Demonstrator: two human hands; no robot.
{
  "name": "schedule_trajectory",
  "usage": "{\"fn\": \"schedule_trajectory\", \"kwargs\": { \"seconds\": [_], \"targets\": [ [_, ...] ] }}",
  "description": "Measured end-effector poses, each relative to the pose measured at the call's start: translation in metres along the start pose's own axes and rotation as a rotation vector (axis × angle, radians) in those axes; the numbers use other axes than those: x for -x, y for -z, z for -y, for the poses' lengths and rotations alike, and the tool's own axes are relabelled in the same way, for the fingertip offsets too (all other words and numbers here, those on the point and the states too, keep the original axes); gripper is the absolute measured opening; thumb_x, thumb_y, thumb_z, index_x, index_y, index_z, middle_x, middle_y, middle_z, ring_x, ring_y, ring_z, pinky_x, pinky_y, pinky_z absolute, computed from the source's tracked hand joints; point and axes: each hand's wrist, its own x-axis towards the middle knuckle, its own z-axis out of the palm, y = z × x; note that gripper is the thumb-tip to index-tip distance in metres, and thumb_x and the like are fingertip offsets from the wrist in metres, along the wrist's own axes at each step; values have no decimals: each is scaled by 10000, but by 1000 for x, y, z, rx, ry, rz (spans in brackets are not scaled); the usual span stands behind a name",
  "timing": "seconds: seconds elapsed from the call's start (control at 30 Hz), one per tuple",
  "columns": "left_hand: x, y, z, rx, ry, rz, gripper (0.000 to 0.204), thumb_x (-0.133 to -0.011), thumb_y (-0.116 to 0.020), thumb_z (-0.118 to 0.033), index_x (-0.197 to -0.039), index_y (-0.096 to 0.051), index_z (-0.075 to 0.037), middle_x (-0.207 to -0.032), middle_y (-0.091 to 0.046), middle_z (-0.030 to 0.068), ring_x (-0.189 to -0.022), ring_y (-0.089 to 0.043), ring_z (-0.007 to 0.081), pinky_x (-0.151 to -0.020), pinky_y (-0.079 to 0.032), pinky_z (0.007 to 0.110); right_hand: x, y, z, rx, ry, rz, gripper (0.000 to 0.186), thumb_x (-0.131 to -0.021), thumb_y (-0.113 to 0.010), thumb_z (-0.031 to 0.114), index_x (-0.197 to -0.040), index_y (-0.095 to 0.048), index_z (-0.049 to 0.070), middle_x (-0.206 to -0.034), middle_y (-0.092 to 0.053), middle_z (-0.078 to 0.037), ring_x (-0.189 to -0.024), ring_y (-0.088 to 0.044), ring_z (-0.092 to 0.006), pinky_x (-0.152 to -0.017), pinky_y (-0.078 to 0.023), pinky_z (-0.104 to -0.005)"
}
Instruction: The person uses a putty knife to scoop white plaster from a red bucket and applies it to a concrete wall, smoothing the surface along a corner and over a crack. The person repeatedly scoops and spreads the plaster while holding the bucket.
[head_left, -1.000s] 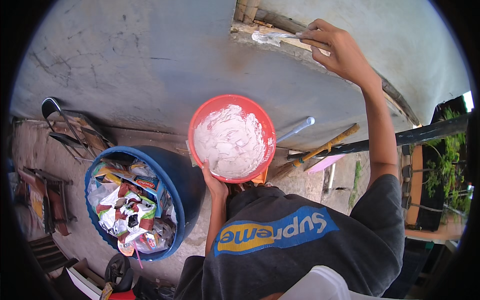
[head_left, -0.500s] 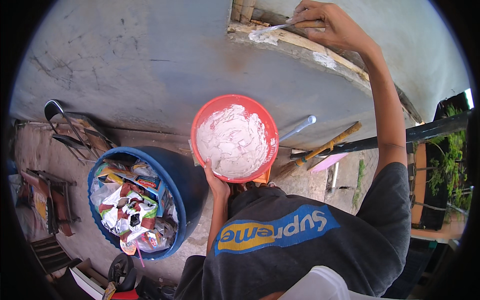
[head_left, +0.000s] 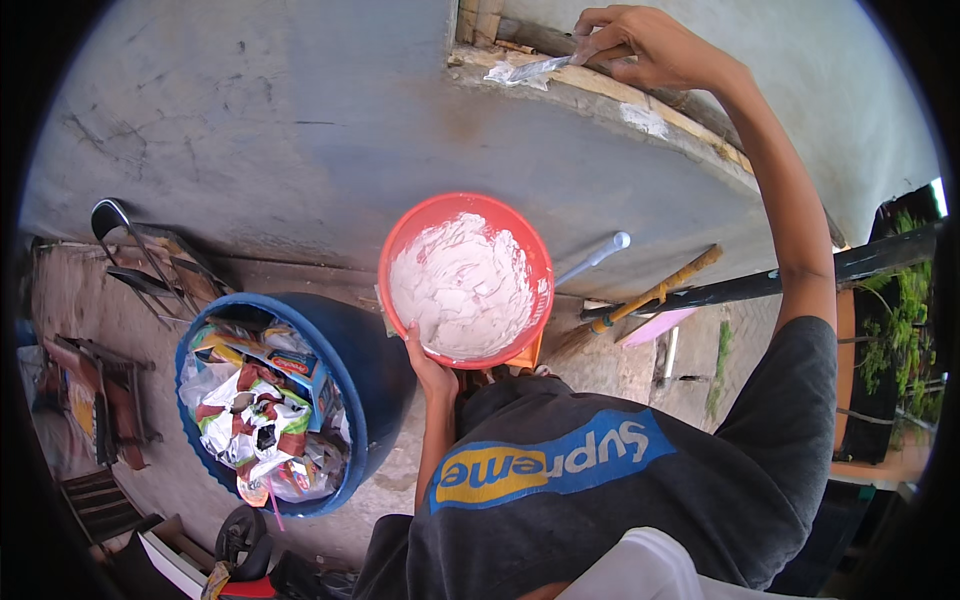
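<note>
A red plastic basin holds thick white putty, smeared up its inner side. My left hand grips its near left rim and keeps it level in front of my body. Up at the wall, my right hand is closed round the handle of a putty knife. The blade lies against the lower edge of a wood-framed opening, over a white putty patch. A second white patch shows further right along that edge.
A blue barrel stuffed with rubbish stands at my left. Chairs lean by the grey wall. A broom, a pale blue pole and a dark pipe are to the right. A wheeled thing sits lower left.
My right hand and the putty knife have slid slightly left along the edge, and the blade's tilt has altered. The right elbow has swung outward. The basin stays nearly in place.
</note>
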Motion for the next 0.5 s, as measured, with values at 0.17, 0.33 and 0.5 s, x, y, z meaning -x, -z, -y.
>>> {"fn": "schedule_trajectory", "kwargs": {
  "seconds": [0.17, 0.33, 0.5],
  "targets": [
    [5, -3, -2, -5, -35, -21, 564, -938, -478, -351, -1336, -392, 38, -1312, -499, 158, -1194, -511, 269, -1006, -410, 381, 13, 9, -6, 52, -68, -7, 285, -724, -583, 144, -976, -698, 79, -953, -621, -109, -874, -609, -290, -754, -490, -380],
    [5, -4, -2, -2, -50, -10, 561, -942, -473, -347, -1339, -387, 40, -1313, -495, 157, -1194, -509, 268, -1004, -411, 384, 3, 13, -14, -33, -67, -38, 284, -732, -590, 176, -979, -698, 86, -954, -630, -100, -851, -617, -286, -735, -485, -378],
    [5, -3, -2, -12, -55, 1, 555, -943, -469, -348, -1333, -393, 40, -1315, -495, 161, -1198, -507, 266, -1006, -408, 381, 1, 12, -16, 13, -42, 41, 288, -732, -601, 199, -975, -697, 79, -949, -632, -97, -837, -615, -286, -722, -484, -371]
  ]
}}
